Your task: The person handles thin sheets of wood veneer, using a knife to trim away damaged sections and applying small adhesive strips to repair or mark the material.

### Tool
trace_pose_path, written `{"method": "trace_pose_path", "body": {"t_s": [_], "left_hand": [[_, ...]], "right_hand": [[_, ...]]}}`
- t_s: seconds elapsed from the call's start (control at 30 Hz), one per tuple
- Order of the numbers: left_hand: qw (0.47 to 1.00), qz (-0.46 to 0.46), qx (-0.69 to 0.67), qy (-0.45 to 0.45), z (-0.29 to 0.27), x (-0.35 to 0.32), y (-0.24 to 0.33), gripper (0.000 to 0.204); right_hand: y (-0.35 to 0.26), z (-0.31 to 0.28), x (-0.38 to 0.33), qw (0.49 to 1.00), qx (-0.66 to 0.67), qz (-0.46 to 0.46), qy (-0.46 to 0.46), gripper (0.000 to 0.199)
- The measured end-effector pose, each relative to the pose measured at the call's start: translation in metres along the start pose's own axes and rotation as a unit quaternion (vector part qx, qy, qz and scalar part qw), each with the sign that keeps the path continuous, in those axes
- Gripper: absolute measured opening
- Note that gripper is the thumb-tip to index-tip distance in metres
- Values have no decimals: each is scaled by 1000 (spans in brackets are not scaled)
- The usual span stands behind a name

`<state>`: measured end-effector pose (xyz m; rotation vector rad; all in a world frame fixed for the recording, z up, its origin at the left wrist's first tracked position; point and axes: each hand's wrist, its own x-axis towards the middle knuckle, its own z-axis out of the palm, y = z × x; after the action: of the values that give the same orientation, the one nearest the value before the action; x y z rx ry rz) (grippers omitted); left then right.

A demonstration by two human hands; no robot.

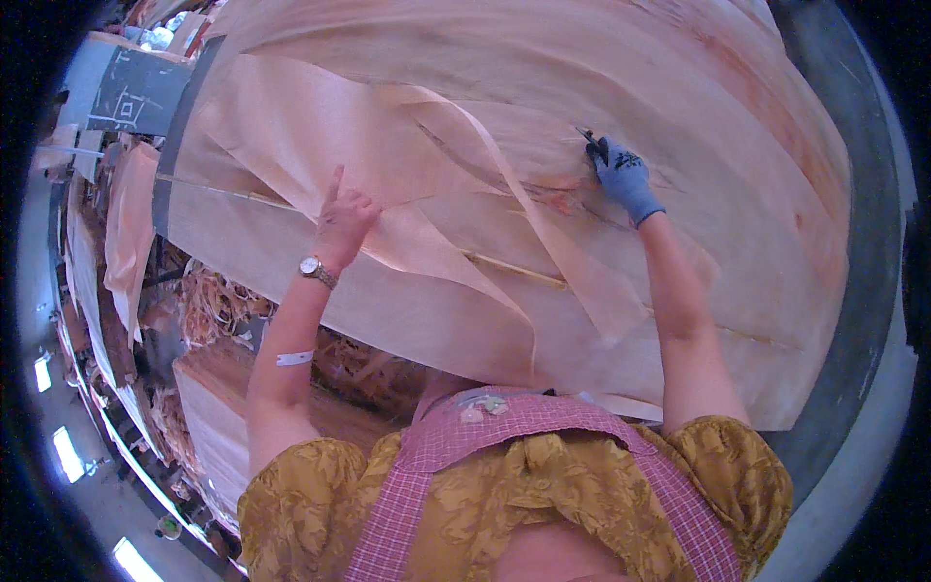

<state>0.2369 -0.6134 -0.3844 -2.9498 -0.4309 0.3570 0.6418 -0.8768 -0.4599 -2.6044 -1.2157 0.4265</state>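
Note:
Large thin sheets of pale wood veneer (621, 107) lie spread over a work table. My right hand (621, 175), in a blue-grey glove, grips a small dark cutting tool (588, 138) pressed to the veneer near a reddish streak. My bare left hand (341, 218), wearing a wristwatch, rests on the veneer to the left with the index finger stretched out and the other fingers curled. A narrow cut strip of veneer (543, 228) curls across the sheet between the two hands.
The dark grey table edge (863, 291) curves along the right. Stacked veneer sheets (208, 407) and tangled veneer scraps (208, 306) lie at the lower left. More loose sheets (131, 228) hang off the left side.

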Motion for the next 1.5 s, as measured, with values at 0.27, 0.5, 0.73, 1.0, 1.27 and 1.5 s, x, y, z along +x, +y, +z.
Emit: {"method": "trace_pose_path", "body": {"t_s": [0.27,0.5,0.73,1.0,1.27,1.5], "left_hand": [[962,-267,-28,-53,-53,-14,-10,30],[933,-31,-46,355,0,166,31,35],[995,78,-42,-53,-40,125,5,17],[964,23,-262,49,7,182,91,22],[974,-33,-205,-88,-4,216,110,26],[948,-53,-270,-160,7,234,91,31]], "right_hand": [[12,13,-1,1000,-4,15,20,33],[-8,4,4,1000,2,13,12,34],[2,10,-2,999,13,34,4,34],[5,15,8,999,11,-21,42,33],[-100,-9,-82,774,620,-107,-75,20],[-185,28,-131,489,844,-30,-220,35]]}}
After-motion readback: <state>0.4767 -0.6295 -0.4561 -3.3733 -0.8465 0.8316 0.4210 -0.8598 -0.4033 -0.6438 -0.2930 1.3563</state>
